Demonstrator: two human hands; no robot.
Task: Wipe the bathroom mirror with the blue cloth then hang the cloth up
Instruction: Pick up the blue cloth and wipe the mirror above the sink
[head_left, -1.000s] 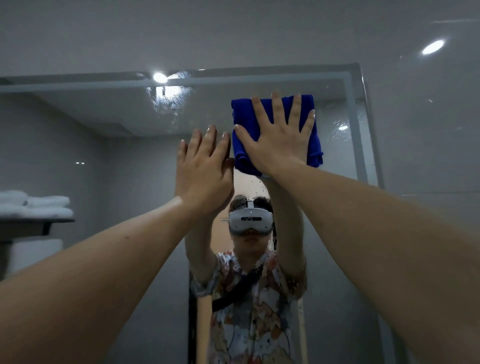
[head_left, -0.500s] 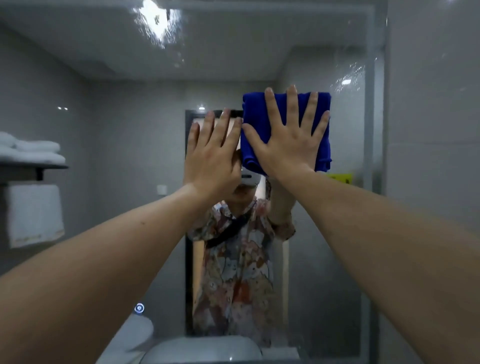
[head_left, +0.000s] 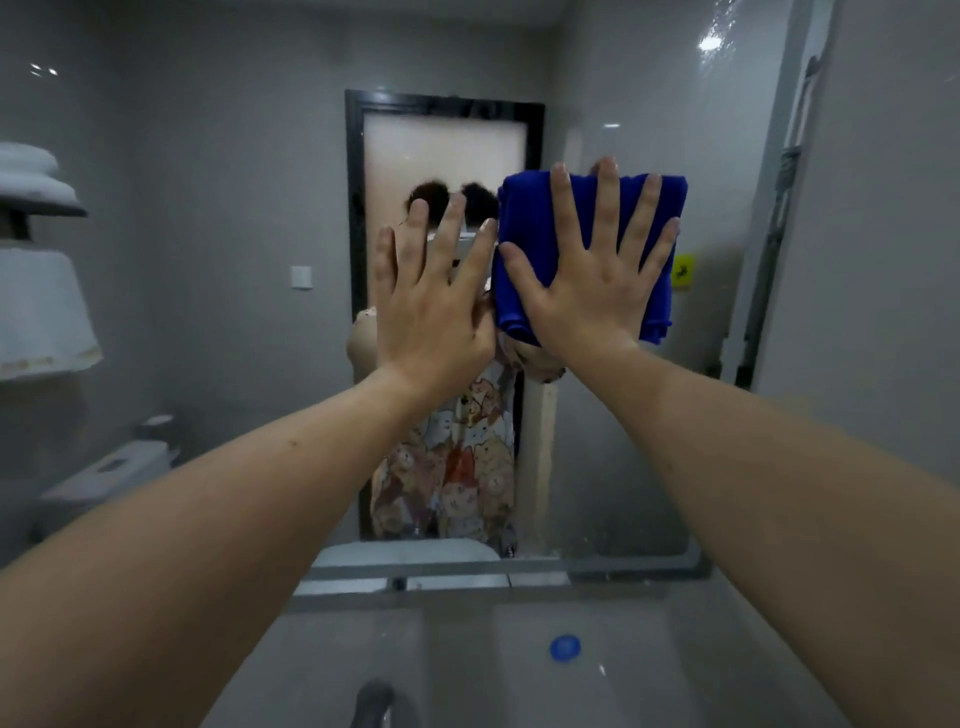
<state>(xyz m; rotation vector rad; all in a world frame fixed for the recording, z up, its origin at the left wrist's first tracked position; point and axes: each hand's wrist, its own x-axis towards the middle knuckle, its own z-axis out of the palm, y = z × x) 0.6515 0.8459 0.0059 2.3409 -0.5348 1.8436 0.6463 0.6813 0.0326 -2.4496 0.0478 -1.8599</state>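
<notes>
Blue cloth: folded into a thick pad, pressed flat against the mirror right of centre, at about the height of the reflected head. Its lower edge bunches below the palm.

Right hand: laid flat on the cloth, palm against it; fingers straight and spread wide, not curled round the fabric. The longest fingertip reaches just past the cloth's upper edge.

Left hand: flat on the bare glass just beside the cloth, its thumb side next to the cloth's left edge; fingers straight, slightly spread, holding nothing.

Mirror: large wall pane with a pale frame showing at the right side and along the bottom. Reflected in it: a person in a patterned shirt, the face hidden behind the hands; a dark-framed door with a frosted panel; a wall switch; a yellow sticker; a toilet at lower left.

Towel shelf: at the left edge, white folded towels on top, one white towel hanging beneath.

Basin: below the mirror, grey, with a blue round drain piece in it.

Tap: dark spout at the bottom edge, blurred.
</notes>
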